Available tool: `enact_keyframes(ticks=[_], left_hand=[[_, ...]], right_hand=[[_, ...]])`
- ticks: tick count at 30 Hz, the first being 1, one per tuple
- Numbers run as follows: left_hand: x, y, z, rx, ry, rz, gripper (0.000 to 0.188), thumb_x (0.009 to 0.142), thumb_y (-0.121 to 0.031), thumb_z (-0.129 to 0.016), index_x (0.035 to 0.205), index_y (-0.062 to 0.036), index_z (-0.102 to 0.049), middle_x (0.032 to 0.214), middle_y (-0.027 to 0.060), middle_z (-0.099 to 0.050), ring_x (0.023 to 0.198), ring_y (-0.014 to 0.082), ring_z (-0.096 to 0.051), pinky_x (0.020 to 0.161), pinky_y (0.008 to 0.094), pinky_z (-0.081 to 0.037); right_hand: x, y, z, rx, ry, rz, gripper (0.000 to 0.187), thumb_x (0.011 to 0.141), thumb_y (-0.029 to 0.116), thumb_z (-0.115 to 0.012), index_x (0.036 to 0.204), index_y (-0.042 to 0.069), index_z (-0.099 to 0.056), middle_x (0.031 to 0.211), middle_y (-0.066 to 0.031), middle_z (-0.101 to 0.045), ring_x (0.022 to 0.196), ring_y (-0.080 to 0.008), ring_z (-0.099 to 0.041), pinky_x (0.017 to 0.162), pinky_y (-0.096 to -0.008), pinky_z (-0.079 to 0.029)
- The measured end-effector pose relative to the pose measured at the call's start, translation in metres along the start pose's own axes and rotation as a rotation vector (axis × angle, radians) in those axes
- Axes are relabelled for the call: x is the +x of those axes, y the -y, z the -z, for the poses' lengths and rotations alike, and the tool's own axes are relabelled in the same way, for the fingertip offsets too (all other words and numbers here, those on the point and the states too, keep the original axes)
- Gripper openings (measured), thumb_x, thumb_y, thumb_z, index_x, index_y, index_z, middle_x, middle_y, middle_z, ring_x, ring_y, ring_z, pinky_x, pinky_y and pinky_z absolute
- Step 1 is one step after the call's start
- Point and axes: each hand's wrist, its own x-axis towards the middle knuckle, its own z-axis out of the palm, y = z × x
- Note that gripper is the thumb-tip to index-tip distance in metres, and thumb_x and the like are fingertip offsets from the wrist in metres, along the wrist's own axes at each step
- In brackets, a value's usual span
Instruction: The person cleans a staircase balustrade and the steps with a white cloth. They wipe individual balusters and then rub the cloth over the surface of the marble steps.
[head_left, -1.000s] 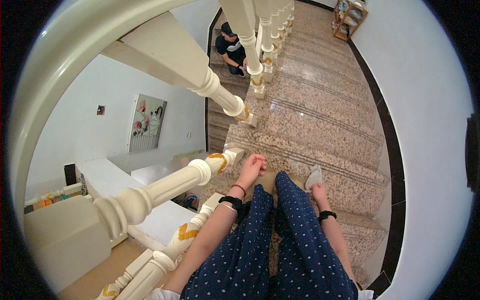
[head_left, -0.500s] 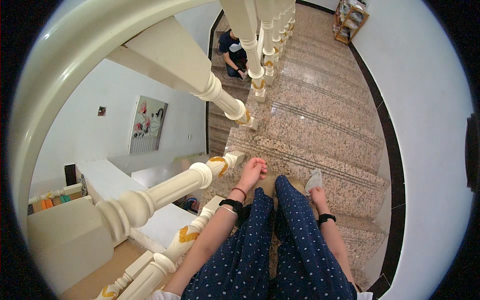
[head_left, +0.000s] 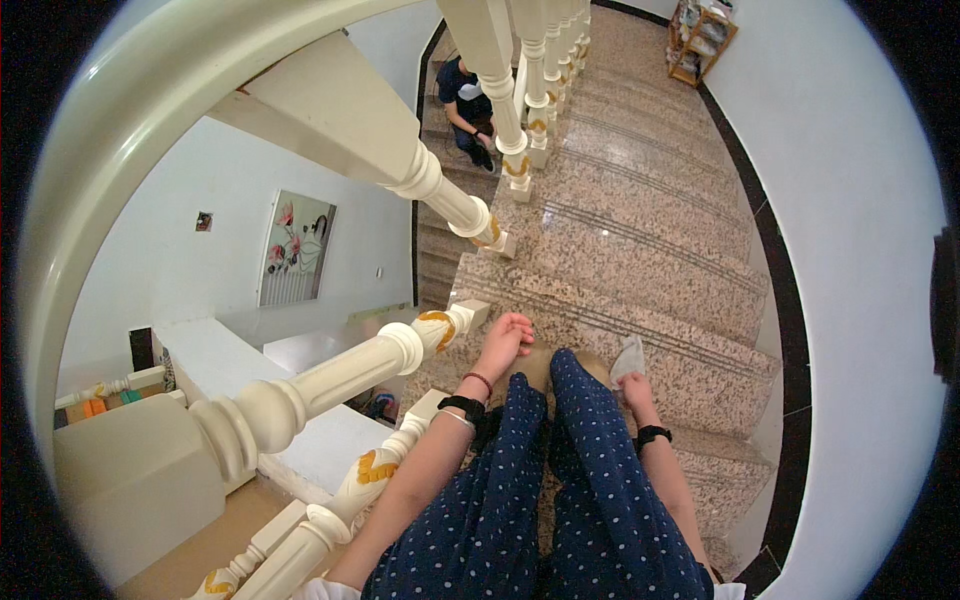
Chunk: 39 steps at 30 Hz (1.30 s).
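"Bare right hand (head_left: 634,386)?"
"Closed on a pale-grey fabric cloth (head_left: 628,359), at the speckled pinkish-brown granite stair (head_left: 700,376)."
"Bare left hand (head_left: 507,341)?"
"Half-open, loosely curled, beside the cream, gold-trimmed fluted baluster (head_left: 345,375)."

Pale grey cloth (head_left: 629,358) | creased, tapered | one end in right grip (head_left: 633,385)

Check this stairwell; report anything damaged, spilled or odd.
The small square recess in the white wall, left of the flower picture, looks odd: it seems uncovered, its dark inside showing. I see no spill on the stairs.
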Motion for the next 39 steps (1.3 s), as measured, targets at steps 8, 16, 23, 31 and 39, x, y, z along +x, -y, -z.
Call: enact_keyframes(ticks=[8,16,23,31,39], left_hand=[[-0.006,-0.005,0.006,0.029,-0.034,0.028,0.022,0.085,0.001,-0.039,0.104,-0.0044,-0.050,0.090,0.0050,-0.057,0.076,0.0114,-0.056,0.061,0.0267,-0.052],[-0.002,-0.008,-0.006,0.047,0.013,0.030,0.023,0.082,0.003,-0.039,0.102,-0.0036,-0.049,0.091,0.0057,-0.057,0.077,0.0117,-0.057,0.061,0.0269,-0.053],[-0.007,-0.008,-0.001,0.034,-0.012,0.034,0.022,0.085,0.001,-0.041,0.105,-0.0055,-0.050,0.091,0.0040,-0.056,0.077,0.0112,-0.056,0.062,0.0261,-0.051],[-0.001,-0.008,-0.007,0.027,0.009,0.029,0.020,0.086,-0.001,-0.041,0.104,-0.0055,-0.049,0.091,0.0040,-0.056,0.077,0.0114,-0.057,0.062,0.0268,-0.052],[-0.004,-0.007,-0.006,0.012,-0.003,0.031,0.022,0.084,0.002,-0.038,0.102,-0.0050,-0.049,0.090,0.0045,-0.056,0.077,0.0115,-0.056,0.063,0.0279,-0.052]], right_hand=[[-0.019,0.030,0.001,-0.155,-0.062,-0.017,0.030,0.066,0.027,-0.066,0.058,-0.001,-0.057,0.055,-0.0127,-0.054,0.055,-0.0254,-0.057,0.057,-0.0383,-0.046],[-0.005,-0.004,0.007,-0.155,-0.068,0.027,0.021,0.071,0.018,-0.064,0.064,-0.002,-0.061,0.058,-0.0094,-0.059,0.053,-0.0218,-0.058,0.051,-0.0350,-0.047],[-0.016,0.016,0.003,-0.110,-0.019,-0.088,0.025,0.067,0.022,-0.059,0.059,-0.002,-0.060,0.054,-0.0164,-0.057,0.054,-0.0285,-0.059,0.057,-0.0381,-0.047],[0.003,-0.014,0.000,-0.097,-0.106,0.029,0.028,0.070,0.024,-0.056,0.065,-0.003,-0.059,0.061,-0.0172,-0.059,0.058,-0.0297,-0.058,0.058,-0.0399,-0.045],[-0.003,-0.004,0.004,-0.098,0.001,-0.002,0.027,0.079,0.021,-0.052,0.083,-0.004,-0.061,0.073,-0.0140,-0.061,0.062,-0.0251,-0.059,0.052,-0.0383,-0.048]])
